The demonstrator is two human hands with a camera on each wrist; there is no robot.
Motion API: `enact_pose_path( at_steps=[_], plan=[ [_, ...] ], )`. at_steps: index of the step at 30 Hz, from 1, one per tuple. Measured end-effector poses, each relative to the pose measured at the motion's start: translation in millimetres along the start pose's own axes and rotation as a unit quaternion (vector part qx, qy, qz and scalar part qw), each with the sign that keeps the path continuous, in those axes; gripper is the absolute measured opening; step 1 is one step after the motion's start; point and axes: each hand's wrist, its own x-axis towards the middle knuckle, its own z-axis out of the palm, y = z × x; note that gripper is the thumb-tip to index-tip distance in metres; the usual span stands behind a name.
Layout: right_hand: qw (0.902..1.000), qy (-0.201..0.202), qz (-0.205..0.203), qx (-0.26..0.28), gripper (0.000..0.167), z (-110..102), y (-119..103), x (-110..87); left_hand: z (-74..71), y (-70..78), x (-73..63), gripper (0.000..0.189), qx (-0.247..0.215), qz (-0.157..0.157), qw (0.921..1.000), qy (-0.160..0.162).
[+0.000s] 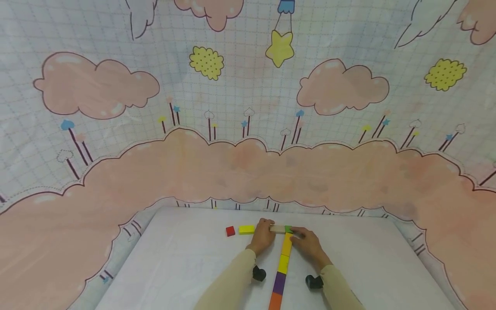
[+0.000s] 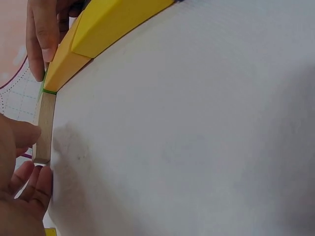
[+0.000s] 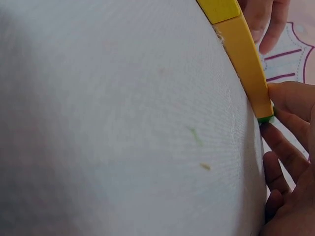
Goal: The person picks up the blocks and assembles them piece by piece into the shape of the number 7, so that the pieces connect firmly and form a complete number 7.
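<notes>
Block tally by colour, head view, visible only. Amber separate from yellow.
Red block: 1
Yellow blocks: 2
Bare-wood block: 1
Green block: 1
Amber block: 1
Purple block: 1
Orange block, cut off by the frame edge: 1
Total: 8

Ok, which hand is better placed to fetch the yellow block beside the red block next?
Probably the left hand: it's beside that yellow block, while the right hand is farther, at the green block.
</notes>
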Motion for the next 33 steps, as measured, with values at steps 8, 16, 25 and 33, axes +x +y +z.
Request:
enact_pose_path(
  at_steps=[8, 16, 25, 33],
  plan=[
    [1.0000, 0.000, -0.005, -0.007, 0.037, 0.0, 2.3, -0.1, -7.2, -4.8, -5.1, 0.027, -0.011, 0.022, 0.9997, 0.002],
    [0.9999, 0.004, -0.012, -0.001, 0.037, 0.5, 3.6, 0.2, -16.7, -8.7, -12.1, 0.022, -0.021, 0.045, 0.9987, 0.012],
    [0.9999, 0.001, 0.011, -0.001, 0.038, 1.8, 2.6, -0.8, -27.7, -3.1, -22.1, 0.025, -0.041, 0.058, 0.9974, 0.013],
    [0.9995, 0.000, 0.032, 0.004, 0.039, 3.0, 0.8, -1.9, -35.3, -2.4, -31.6, 0.026, -0.038, 0.091, 0.9951, 0.010]
  ],
)
